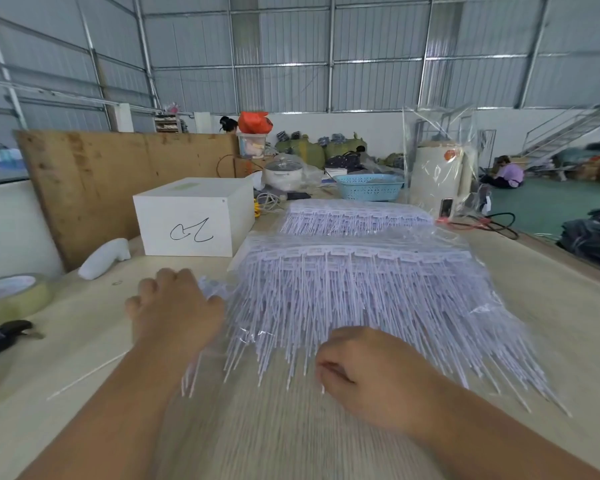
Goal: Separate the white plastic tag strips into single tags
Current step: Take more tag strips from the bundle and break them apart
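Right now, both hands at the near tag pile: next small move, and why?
Probably pull the left hand outward to peel one strip off the near pile of tag strips. Its fingers curl at the pile's left edge, and the right hand pinches stems at the front, seemingly anchoring it.

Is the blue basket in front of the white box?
No, the blue basket sits farther back and to the right of the white box, behind the tags.

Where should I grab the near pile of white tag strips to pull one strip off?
Probably grip the near pile of tag strips at its joined head band along the far edge, coming from its left end near the left hand. The tails fan loose toward you and would slip.
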`<control>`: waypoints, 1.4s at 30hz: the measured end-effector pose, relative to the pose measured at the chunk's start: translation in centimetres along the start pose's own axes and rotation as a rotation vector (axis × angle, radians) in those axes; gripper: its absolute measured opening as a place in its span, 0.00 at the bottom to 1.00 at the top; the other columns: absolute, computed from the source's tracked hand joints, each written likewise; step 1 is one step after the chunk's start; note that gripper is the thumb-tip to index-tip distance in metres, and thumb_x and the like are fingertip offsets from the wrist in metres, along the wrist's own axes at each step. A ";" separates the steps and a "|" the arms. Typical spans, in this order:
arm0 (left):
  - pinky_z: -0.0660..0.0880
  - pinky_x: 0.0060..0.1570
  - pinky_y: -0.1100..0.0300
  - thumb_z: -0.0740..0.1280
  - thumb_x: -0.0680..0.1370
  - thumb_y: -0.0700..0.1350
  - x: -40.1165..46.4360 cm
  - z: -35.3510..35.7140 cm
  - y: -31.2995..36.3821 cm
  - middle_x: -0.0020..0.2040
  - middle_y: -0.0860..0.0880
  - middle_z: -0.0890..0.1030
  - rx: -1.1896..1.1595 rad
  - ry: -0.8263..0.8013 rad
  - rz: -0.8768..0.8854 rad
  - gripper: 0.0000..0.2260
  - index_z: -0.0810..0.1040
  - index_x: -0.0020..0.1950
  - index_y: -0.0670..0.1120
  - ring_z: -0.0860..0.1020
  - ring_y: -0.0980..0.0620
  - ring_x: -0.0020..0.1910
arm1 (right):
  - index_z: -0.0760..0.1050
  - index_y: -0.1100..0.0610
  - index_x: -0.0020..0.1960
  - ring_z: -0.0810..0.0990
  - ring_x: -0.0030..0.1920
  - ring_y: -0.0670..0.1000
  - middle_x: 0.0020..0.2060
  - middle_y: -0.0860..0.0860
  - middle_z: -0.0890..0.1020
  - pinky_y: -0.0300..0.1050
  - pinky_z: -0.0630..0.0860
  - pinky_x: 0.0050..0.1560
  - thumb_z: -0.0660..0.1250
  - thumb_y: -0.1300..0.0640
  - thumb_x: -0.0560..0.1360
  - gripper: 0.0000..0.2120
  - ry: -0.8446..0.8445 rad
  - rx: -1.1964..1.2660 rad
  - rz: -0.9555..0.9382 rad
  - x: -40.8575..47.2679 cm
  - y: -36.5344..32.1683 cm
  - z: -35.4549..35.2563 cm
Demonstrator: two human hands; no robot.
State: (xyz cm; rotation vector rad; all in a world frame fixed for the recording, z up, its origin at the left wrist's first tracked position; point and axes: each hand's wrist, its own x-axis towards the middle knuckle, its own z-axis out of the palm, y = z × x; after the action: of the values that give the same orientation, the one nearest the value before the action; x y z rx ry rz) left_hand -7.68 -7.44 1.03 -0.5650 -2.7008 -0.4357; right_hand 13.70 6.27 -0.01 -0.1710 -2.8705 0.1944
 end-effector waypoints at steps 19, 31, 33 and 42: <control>0.73 0.39 0.64 0.66 0.76 0.42 -2.2 -0.2 3.1 0.38 0.58 0.80 -0.937 0.069 0.462 0.08 0.76 0.40 0.54 0.77 0.58 0.38 | 0.72 0.60 0.58 0.67 0.67 0.55 0.65 0.56 0.68 0.47 0.70 0.65 0.55 0.58 0.80 0.11 0.033 -0.020 0.030 4.2 -2.1 0.9; 0.76 0.42 0.59 0.70 0.76 0.46 -2.2 1.1 3.1 0.39 0.58 0.79 -0.782 -0.016 0.503 0.05 0.79 0.41 0.55 0.77 0.61 0.41 | 0.73 0.58 0.66 0.64 0.70 0.62 0.68 0.60 0.68 0.56 0.62 0.71 0.58 0.53 0.75 0.21 -0.004 -0.262 0.512 12.3 -1.1 0.8; 0.76 0.43 0.58 0.69 0.75 0.45 -2.2 0.9 3.2 0.39 0.58 0.79 -0.763 -0.008 0.501 0.05 0.79 0.41 0.54 0.77 0.60 0.40 | 0.73 0.60 0.65 0.64 0.69 0.61 0.67 0.60 0.67 0.56 0.62 0.70 0.58 0.53 0.75 0.21 0.028 -0.263 0.493 12.3 -1.1 0.9; 0.75 0.45 0.61 0.69 0.75 0.43 -2.5 0.6 3.3 0.40 0.59 0.80 -0.767 -0.071 0.454 0.07 0.79 0.41 0.55 0.78 0.61 0.42 | 0.68 0.56 0.68 0.60 0.69 0.61 0.68 0.60 0.67 0.55 0.61 0.69 0.58 0.49 0.78 0.21 -0.112 -0.161 0.454 10.6 -1.1 0.5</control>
State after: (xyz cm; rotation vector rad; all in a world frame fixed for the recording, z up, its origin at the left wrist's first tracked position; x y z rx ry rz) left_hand -4.26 -5.15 0.21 -1.3672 -2.2804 -1.3342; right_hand 3.27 6.50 2.28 -0.8697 -2.9123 0.0563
